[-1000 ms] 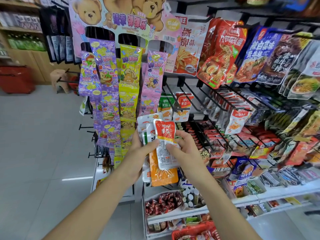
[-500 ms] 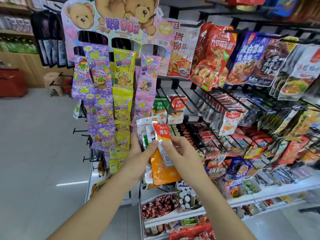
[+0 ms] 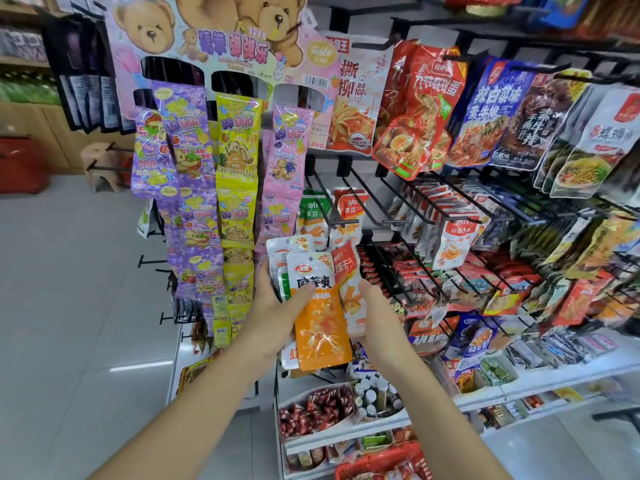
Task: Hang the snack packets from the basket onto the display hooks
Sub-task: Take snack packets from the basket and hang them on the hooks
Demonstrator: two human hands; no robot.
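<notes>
Now left hand (image 3: 277,315) and right hand (image 3: 379,318) around snack packets (image 3: 320,336)

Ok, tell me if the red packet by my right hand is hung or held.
Held: the right hand grips the red packet, tilted, beside the orange packet.

Pale glossy tile floor (image 3: 62,306); small wooden stool (image 3: 98,164) beside wooden cabinet (image 3: 45,133), far left.

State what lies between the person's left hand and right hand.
Head view: an orange-and-white plastic snack packet, with a red-and-white plastic packet beside it.
</notes>
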